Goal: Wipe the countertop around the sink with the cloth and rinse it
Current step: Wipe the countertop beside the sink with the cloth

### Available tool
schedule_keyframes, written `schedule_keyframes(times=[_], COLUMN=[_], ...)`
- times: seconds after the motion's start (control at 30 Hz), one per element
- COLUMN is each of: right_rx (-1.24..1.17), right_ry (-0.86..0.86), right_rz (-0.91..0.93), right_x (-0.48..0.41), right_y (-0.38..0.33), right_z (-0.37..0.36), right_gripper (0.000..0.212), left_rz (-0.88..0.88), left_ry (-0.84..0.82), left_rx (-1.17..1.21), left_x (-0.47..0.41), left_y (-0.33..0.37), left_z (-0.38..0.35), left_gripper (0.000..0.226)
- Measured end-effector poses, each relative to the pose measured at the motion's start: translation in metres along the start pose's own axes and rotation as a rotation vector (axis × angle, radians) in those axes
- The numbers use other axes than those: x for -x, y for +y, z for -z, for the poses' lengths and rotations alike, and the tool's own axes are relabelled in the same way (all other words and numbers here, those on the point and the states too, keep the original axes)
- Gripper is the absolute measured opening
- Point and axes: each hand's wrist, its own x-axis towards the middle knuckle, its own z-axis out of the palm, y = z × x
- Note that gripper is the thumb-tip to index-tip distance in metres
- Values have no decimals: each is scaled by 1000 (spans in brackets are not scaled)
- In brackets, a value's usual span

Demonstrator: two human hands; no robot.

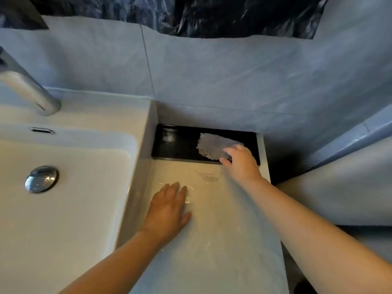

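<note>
The cloth (214, 146) is a pale grey, crumpled rag with a ragged left edge. It lies in the right half of a shallow black tray (178, 146) at the far end of the countertop (214, 240). The right hand (241, 164) holds the cloth's near right corner, with the fingers curled over the top and the thumb at the tray's near rim. The left hand (169, 209) lies flat on the countertop, palm down and fingers straight, gripping nothing.

The tray is glossy and rectangular with a thin raised rim. Its left half is bare and reflects light. The countertop is smooth, pale and slightly shiny, with a dull wet smear (206, 177) just in front of the tray and between the hands. It is a narrow strip: the raised wall of the white rectangular sink (70, 219) bounds its left side, and its right edge drops off into shadow.

In the basin sits a round chrome drain plug (41, 179), with an overflow slot (42, 130) beyond it. A brushed metal faucet (27, 90) leans in from the far left. Matte grey-blue wall tiles (233, 81) rise directly behind the tray.
</note>
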Motion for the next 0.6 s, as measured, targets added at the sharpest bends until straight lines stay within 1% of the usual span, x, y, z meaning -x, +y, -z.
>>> schedule_keyframes(times=[0.03, 0.13, 0.33, 0.5, 0.6], right_rx=[24, 113, 199, 230, 222], right_ry=[8, 41, 159, 341, 325], right_rz=[17, 30, 53, 68, 96], right_x=[-7, -22, -39, -45, -50], right_y=[1, 1, 6, 4, 4], right_z=[-4, -8, -13, -24, -22], right_gripper=[45, 46, 48, 37, 33], left_rz=[7, 22, 83, 106, 103], left_ry=[-21, 55, 76, 64, 60], left_rx=[-1, -87, -73, -48, -43], left_x=[-1, 4, 7, 6, 7], left_y=[0, 5, 16, 19, 19], left_z=[-3, -4, -7, -4, -4], left_gripper=[69, 67, 68, 68, 68])
